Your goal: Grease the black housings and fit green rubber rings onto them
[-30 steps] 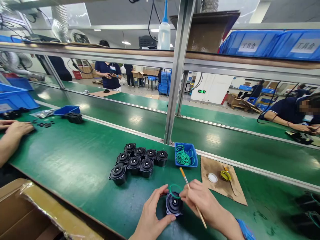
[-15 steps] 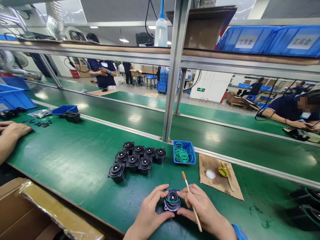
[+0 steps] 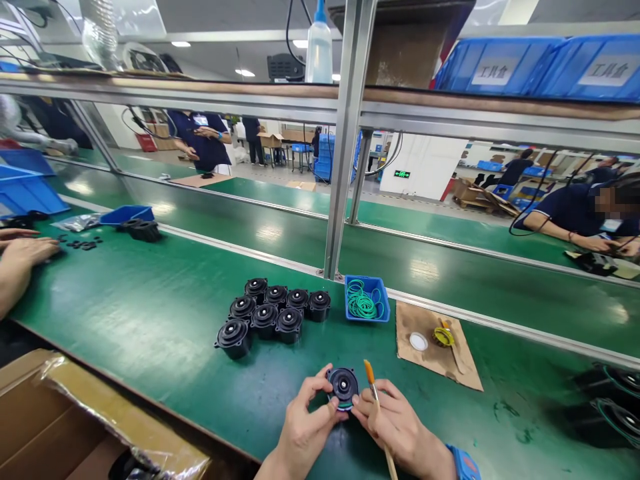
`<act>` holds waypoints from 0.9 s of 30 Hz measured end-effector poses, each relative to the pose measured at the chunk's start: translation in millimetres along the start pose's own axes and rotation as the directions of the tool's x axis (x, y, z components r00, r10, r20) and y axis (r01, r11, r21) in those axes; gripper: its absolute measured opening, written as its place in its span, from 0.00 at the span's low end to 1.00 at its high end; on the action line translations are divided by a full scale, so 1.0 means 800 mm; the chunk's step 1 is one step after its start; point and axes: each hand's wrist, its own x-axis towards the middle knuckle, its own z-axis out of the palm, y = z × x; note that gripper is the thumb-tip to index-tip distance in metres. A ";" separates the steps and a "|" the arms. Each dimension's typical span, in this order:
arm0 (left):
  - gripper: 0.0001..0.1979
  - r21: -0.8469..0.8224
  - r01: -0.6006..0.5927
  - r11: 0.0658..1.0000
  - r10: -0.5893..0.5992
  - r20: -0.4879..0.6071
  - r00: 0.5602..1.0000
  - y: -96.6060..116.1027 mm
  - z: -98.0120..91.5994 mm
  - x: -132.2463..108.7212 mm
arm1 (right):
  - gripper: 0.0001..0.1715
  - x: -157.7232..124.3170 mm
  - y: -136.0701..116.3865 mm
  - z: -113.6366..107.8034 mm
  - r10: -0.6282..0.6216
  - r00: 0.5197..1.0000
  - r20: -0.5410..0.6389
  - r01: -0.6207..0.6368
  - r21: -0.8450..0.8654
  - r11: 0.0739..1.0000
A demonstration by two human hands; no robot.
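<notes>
My left hand (image 3: 306, 425) grips the near-left side of a round black housing (image 3: 343, 381) with a stepped top and a small pale centre. A green rubber ring (image 3: 345, 404) shows along the housing's near edge, by my thumb. Tucked in my right hand (image 3: 400, 427) is a paintbrush (image 3: 371, 375), orange bristles up and wooden handle pointing down towards me. The fingertips of that hand also touch the housing's right edge. Beyond my hands several similar black housings (image 3: 264, 317) stand grouped on the green table (image 3: 165, 300).
A blue bin (image 3: 385, 313) holds green rings. Right of it, cardboard (image 3: 467, 373) carries a white lid (image 3: 419, 342) and a small yellow pot (image 3: 443, 337). More black housings (image 3: 607, 420) stand far right. A metal post (image 3: 343, 167) rises ahead. Another person's hands (image 3: 30, 252) rest at far left.
The green ring has gone from lying across the housing's top to its near edge. The housing has tilted and my left thumb has moved onto its near side. The view has shifted slightly.
</notes>
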 end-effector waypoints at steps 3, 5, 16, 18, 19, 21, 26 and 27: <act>0.13 0.033 -0.029 0.999 0.030 -0.023 0.999 0.006 0.002 -0.002 | 0.12 0.000 0.001 -0.003 0.025 0.999 0.022 -0.027 0.101 0.995; 0.13 0.033 -0.010 0.999 0.012 -0.050 0.999 0.013 0.002 0.000 | 0.06 0.003 0.003 -0.011 0.202 0.979 0.018 -0.200 0.252 0.947; 0.31 -0.026 0.449 0.893 -0.447 0.062 0.893 0.016 0.001 0.008 | 0.33 0.027 0.004 -0.044 0.846 0.460 0.270 -0.695 0.702 0.154; 0.29 -0.046 0.480 0.876 -0.476 0.083 0.876 0.014 0.002 0.009 | 0.34 0.027 0.001 -0.038 0.848 0.425 0.317 -0.732 0.672 0.116; 0.28 -0.058 0.490 0.870 -0.485 0.086 0.870 0.014 0.001 0.010 | 0.34 0.027 0.000 -0.035 0.845 0.417 0.333 -0.744 0.660 0.107; 0.28 -0.076 0.505 0.860 -0.498 0.091 0.862 0.015 0.001 0.011 | 0.34 0.026 -0.001 -0.030 0.840 0.413 0.352 -0.758 0.644 0.103; 0.28 -0.090 0.531 0.842 -0.521 0.115 0.846 0.017 -0.001 0.013 | 0.35 0.020 0.001 -0.023 0.833 0.402 0.379 -0.785 0.611 0.101; 0.28 -0.090 0.534 0.841 -0.523 0.117 0.844 0.018 -0.001 0.012 | 0.35 0.020 0.002 -0.022 0.833 0.405 0.377 -0.791 0.602 0.112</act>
